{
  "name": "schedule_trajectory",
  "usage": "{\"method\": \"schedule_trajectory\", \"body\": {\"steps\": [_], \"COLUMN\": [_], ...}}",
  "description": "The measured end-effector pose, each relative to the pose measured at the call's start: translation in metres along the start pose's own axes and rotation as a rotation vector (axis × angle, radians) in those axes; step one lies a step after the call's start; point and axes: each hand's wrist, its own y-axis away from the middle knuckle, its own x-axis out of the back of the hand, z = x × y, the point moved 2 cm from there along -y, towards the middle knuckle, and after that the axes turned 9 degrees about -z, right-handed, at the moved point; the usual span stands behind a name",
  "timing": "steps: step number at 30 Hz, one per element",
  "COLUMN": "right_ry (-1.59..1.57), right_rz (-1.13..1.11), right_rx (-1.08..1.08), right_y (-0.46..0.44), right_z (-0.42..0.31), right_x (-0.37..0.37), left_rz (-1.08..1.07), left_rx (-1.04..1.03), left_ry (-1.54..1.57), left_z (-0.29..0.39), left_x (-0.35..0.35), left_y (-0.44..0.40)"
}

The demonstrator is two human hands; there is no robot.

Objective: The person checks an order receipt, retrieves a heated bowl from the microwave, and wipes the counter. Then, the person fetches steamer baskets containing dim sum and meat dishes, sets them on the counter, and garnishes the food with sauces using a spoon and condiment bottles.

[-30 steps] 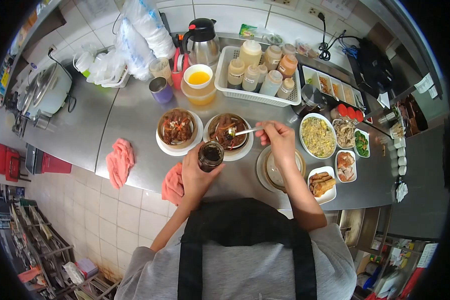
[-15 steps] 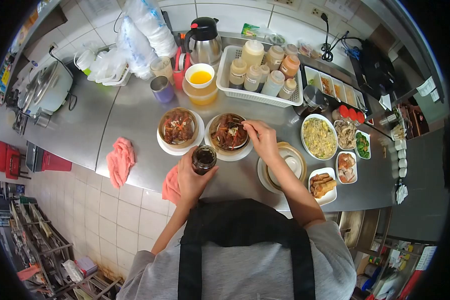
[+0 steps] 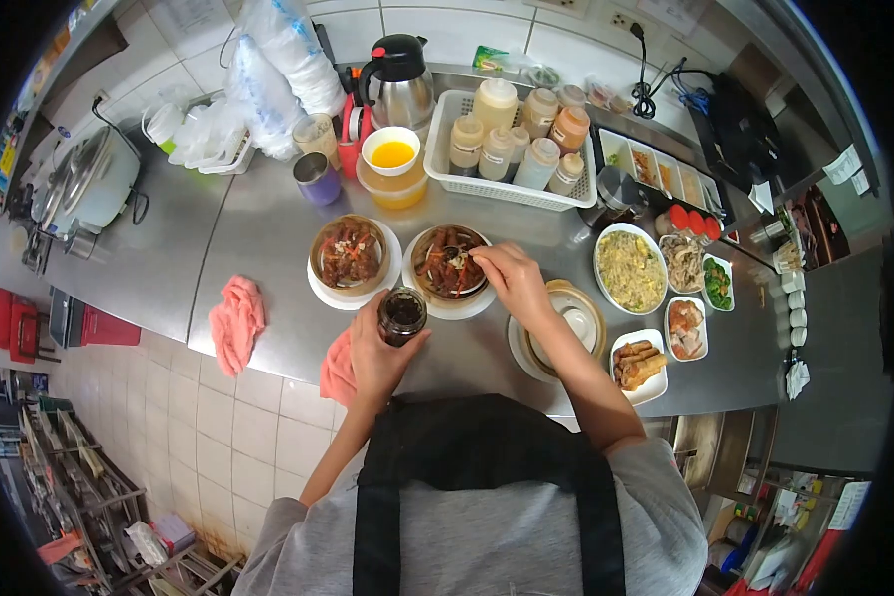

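Note:
My left hand [image 3: 378, 356] is wrapped round an open glass jar [image 3: 403, 314] of something dark, just in front of two bamboo steamers. My right hand [image 3: 514, 277] pinches a small spoon [image 3: 476, 250] by its handle. Its bowl end is over the right steamer [image 3: 446, 262], which holds reddish-brown pieces topped with pale bits, like chicken feet. The left steamer [image 3: 349, 253] has similar food and sits on a white plate, like the right one. Below my right forearm, another round steamer [image 3: 598, 343] holds a white dish, partly covered by my arm.
Sauce bottles stand in a white basket [image 3: 518, 192] at the back, beside a steel jug [image 3: 403, 89] and a yellow-filled bowl [image 3: 390, 151]. Fried rice [image 3: 629, 270], spring rolls [image 3: 639, 368] and other dishes are at the right. Pink cloths [image 3: 235, 325] lie at the front edge.
My right hand has shifted slightly down and left, with the spoon lower over the right steamer. My left hand still holds the jar in nearly the same place.

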Motion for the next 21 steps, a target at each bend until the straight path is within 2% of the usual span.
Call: {"method": "schedule_trajectory", "body": {"steps": [7,10,13,16,17,21], "right_ry": [0.083,0.042,0.147,-0.255,-0.287,-0.126], "right_rz": [0.096,0.05,0.164,0.172,0.147,-0.116], "right_rx": [-0.042,-0.001,-0.004,-0.254,-0.232,0.157], "right_y": [0.003,0.006,0.005,0.003,0.002,0.01], "right_z": [0.0,-0.007,-0.005,-0.042,-0.062,-0.111], "right_x": [0.011,0.008,0.016,0.038,0.047,0.046], "left_rz": [0.011,-0.004,-0.002,0.022,0.032,0.057], "left_rx": [0.001,0.008,-0.029,-0.05,-0.065,-0.089], "left_ry": [0.005,0.014,0.046,0.06,0.06,0.126], "left_z": [-0.003,0.0,-0.002,-0.001,0.0,0.004], "left_x": [-0.001,-0.001,-0.002,-0.002,-0.002,-0.002], "left_y": [0.002,0.001,-0.002,0.002,0.0,0.0]}}
